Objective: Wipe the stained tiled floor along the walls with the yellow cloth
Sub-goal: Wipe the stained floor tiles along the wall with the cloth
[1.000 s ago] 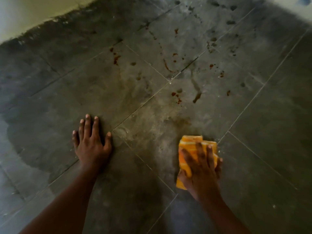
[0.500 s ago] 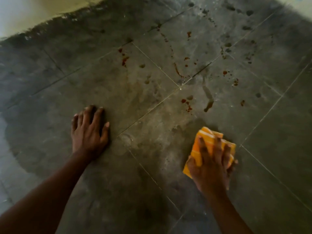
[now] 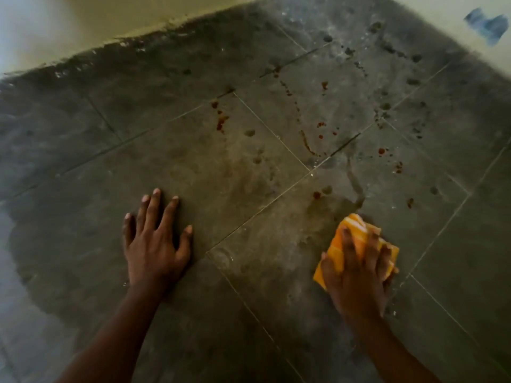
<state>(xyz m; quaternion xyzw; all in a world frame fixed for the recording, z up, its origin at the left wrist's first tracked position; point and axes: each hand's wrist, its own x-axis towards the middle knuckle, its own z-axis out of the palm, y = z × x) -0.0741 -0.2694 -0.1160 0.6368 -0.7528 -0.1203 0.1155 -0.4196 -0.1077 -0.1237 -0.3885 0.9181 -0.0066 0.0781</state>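
The dark grey tiled floor fills the view, with pale grout lines. Red-brown stains and dark spots dot the tiles in the upper middle and upper right. My right hand presses flat on the folded yellow cloth at the lower right, fingers spread over it. The cloth lies on a damp smeared patch just below a dark streak. My left hand rests flat on the tile at the lower middle-left, fingers apart, holding nothing.
A pale wall meets the floor along the top left, with a rough dark edge. A second pale wall runs down the top right and carries a blue smear. A lighter dry floor area lies at the far left.
My right hand has slid the cloth to the right and slightly forward, toward the dark streak. My left hand stays planted on the tile. The view has shifted, showing more wall.
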